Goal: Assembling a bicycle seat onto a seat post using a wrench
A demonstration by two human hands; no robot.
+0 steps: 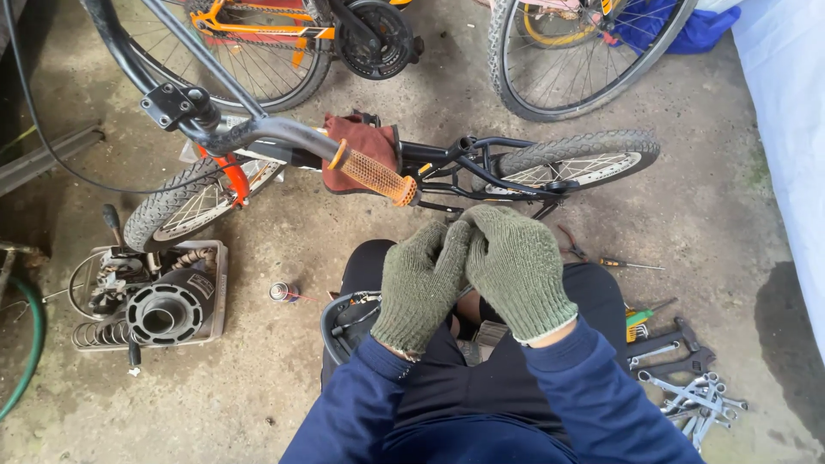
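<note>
My left hand (419, 288) and my right hand (518, 271) both wear green knit gloves and are held together above my lap, fingertips touching, backs toward the camera. The fingers are curled, and anything between them is hidden. Just beyond them a small black bicycle (481, 167) stands with its knobby wheels (574, 160) on the concrete. Its handlebar carries an orange grip (376, 178), with a brown-red rag (357, 144) draped behind it. A black curved part (342, 322) lies by my left knee.
A grey tray of coiled springs and a black round part (159, 309) sits at left, with a small spray can (281, 292) beside it. Wrenches (687, 391), a screwdriver (632, 265) and pliers (571, 244) lie at right. Larger bicycle wheels (584, 51) stand behind. A green hose (30, 344) curves at far left.
</note>
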